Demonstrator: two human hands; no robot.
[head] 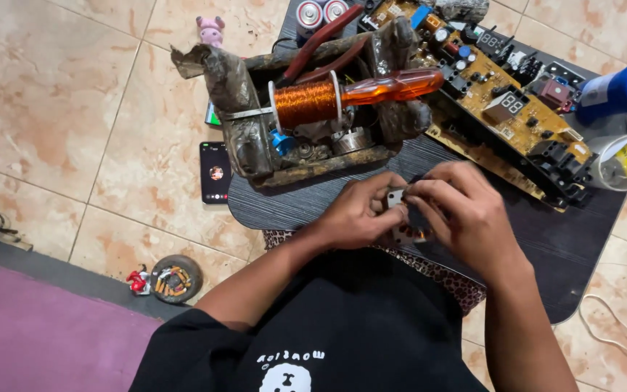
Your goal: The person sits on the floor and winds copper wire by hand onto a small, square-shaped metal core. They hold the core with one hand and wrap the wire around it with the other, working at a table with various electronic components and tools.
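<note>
Two hands, left hand (pixel 361 214) and right hand (pixel 466 210), pinch a small part (pixel 400 231) over the desk (pixel 567 247); their fingers hide most of it.

- Left hand (pixel 361 214) is curled, knuckles up, its fingertips bent inward toward the fingers of the other hand.
- Right hand (pixel 462 210) arches over from the other side, back of the hand up, fingers (pixel 429 190) bunched and pinching just beside the left fingertips.
- The two sets of fingertips meet, touching or nearly so.
- Both forearms are bare and angle inward from the body, wrists slightly bent.
</note>
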